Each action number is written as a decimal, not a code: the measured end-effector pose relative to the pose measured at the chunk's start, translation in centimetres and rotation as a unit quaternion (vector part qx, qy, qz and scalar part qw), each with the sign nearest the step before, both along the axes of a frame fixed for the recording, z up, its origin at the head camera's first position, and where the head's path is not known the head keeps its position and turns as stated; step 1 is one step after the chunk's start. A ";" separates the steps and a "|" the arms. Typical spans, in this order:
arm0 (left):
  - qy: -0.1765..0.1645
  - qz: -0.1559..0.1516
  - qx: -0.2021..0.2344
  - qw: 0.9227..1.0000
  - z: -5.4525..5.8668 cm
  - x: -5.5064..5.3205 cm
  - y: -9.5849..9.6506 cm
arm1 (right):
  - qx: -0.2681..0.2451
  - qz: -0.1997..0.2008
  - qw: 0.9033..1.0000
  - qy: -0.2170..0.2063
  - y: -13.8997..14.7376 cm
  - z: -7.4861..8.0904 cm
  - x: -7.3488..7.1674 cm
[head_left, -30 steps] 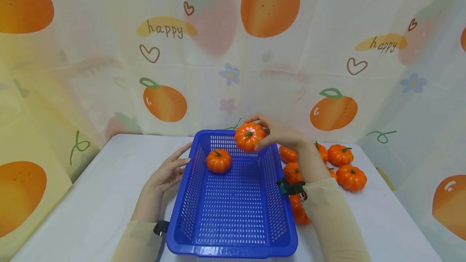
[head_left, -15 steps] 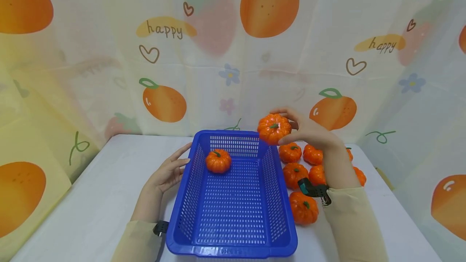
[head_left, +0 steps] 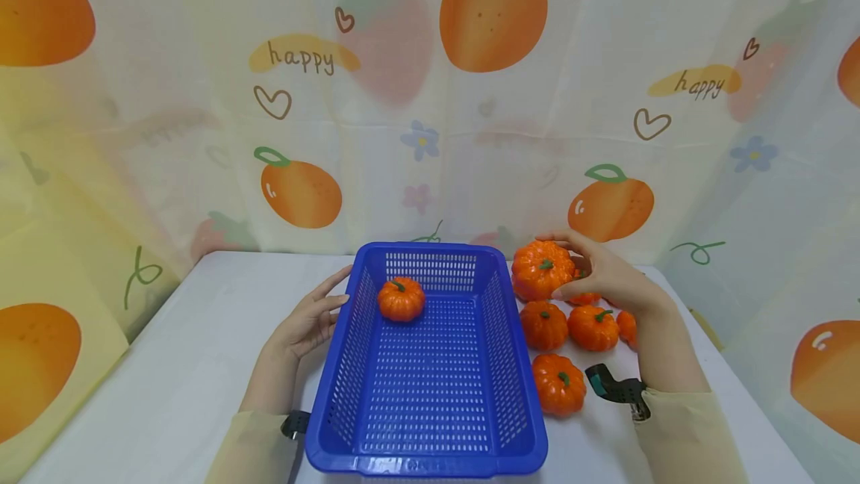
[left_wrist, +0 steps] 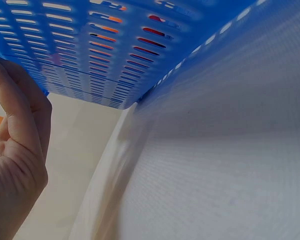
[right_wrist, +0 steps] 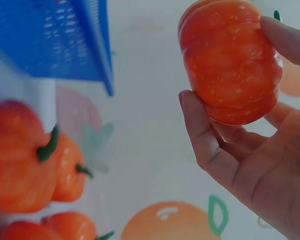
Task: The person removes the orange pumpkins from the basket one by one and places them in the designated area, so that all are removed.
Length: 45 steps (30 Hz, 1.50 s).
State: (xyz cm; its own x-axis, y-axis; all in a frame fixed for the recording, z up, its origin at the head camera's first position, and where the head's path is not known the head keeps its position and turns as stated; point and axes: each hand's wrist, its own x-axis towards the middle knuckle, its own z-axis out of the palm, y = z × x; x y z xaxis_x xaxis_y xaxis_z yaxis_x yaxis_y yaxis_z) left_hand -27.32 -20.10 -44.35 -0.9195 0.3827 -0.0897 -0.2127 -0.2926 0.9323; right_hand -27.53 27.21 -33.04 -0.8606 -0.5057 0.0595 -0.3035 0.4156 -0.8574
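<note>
In the head view my right hand [head_left: 608,275] holds a small orange toy pumpkin [head_left: 543,270] with a green stem, to the right of the basket's far corner. The right wrist view shows thumb and fingers around the sides of this pumpkin [right_wrist: 230,62], raised in front of the backdrop. A second pumpkin [head_left: 401,299] sits inside the blue plastic basket [head_left: 426,464], near its far left. My left hand [head_left: 305,323] rests its fingertips against the basket's left rim, fingers loosely extended. In the left wrist view that hand [left_wrist: 17,145] is beside the perforated basket wall [left_wrist: 90,50].
Right of the basket several more pumpkins lie on the white table [head_left: 168,364], among them a near one [head_left: 559,385] and a middle one [head_left: 593,328]. The held pumpkin and my right hand hide part of the group. A fruit-print curtain [head_left: 376,125] hangs behind the table.
My right hand has carried its pumpkin from above the basket's far right part out past the right rim and lower, over the other pumpkins. The left hand and basket stay put.
</note>
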 end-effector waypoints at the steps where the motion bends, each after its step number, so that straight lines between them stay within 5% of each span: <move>1: -0.001 0.002 0.001 1.000 -0.1 0.0 0.0 | 0.001 -0.003 1.000 0.001 0.4 -0.3 0.1; 12: -0.001 0.008 0.014 1.000 -1.4 -0.6 -0.2 | 0.012 -0.034 0.999 0.003 4.0 -3.2 1.8; 28: 0.002 0.011 0.002 1.000 -1.4 -0.7 0.1 | 0.067 -0.067 0.995 -0.019 8.0 -6.3 3.8; 39: 0.000 0.005 0.006 1.000 -0.2 -0.2 0.0 | 0.031 -0.031 0.998 -0.040 10.7 -8.5 4.7; 45: 0.005 0.003 0.002 1.000 -0.1 0.0 0.0 | 0.032 0.002 0.995 -0.097 11.9 -9.5 4.7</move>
